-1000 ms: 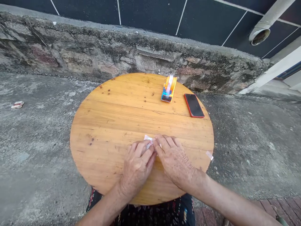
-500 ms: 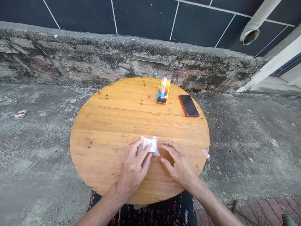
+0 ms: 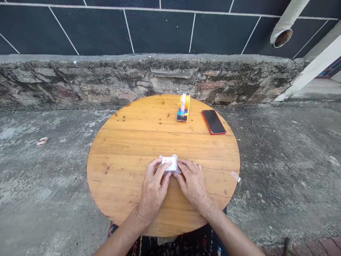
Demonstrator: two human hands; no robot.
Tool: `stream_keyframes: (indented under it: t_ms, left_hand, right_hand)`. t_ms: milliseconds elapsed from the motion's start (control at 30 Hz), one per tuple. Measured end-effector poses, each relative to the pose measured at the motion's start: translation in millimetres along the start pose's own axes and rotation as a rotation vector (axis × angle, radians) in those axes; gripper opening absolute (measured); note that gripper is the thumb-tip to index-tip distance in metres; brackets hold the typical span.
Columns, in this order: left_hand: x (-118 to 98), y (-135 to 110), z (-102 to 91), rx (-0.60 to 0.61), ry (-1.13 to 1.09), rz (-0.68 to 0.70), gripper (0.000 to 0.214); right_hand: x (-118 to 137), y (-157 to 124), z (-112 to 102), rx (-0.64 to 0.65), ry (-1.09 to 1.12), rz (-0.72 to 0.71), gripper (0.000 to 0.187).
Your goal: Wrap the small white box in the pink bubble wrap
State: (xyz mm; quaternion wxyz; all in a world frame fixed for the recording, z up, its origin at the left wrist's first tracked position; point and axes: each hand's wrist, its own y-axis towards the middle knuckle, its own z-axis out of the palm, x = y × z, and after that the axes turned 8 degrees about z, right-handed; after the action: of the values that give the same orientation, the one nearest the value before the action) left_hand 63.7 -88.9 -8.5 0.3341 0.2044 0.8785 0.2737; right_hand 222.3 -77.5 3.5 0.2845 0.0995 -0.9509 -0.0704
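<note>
A small white box (image 3: 168,163) with faint red print lies on a crumpled sheet of clear pinkish plastic wrap (image 3: 174,156) near the table's front. My left hand (image 3: 154,185) grips the left side, its index finger pressed on top of the box and its thumb at the near edge. From the other side, my right hand (image 3: 192,181) pinches the right edge of the wrap between thumb and fingers. Part of the wrap is hidden beneath the box and fingers.
A round wooden table (image 3: 128,142) carries a yellow and blue tape dispenser (image 3: 183,108) at the back and a red-edged phone (image 3: 214,122) at back right. A strip of clear tape (image 3: 235,176) hangs off the right edge. Behind stands a low stone wall (image 3: 119,81).
My right hand has moved left from the bare tabletop and now touches the wrap's right side. My left hand stays on the box. The camera view has tilted slightly up.
</note>
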Motion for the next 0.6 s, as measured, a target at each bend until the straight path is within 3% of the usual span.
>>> stream_keyframes:
  t_ms: [200,367,600]
  left_hand:
    - [8.0,6.8,4.4,-0.022,-0.021,0.011,0.03]
    - [9.3,1.9,4.9,-0.034,-0.074,0.019,0.033]
    - [10.9,2.5,5.4,-0.035,-0.119,-0.009,0.032]
  right_hand:
    - [-7.1,5.2,-4.9,-0.04,0.069,-0.012,0.029]
    - [-5.8,13.1,-13.6,-0.107,0.119,-0.102,0.031]
    - [6.5,34.8,-5.8,-0.107,0.108,-0.153,0.034]
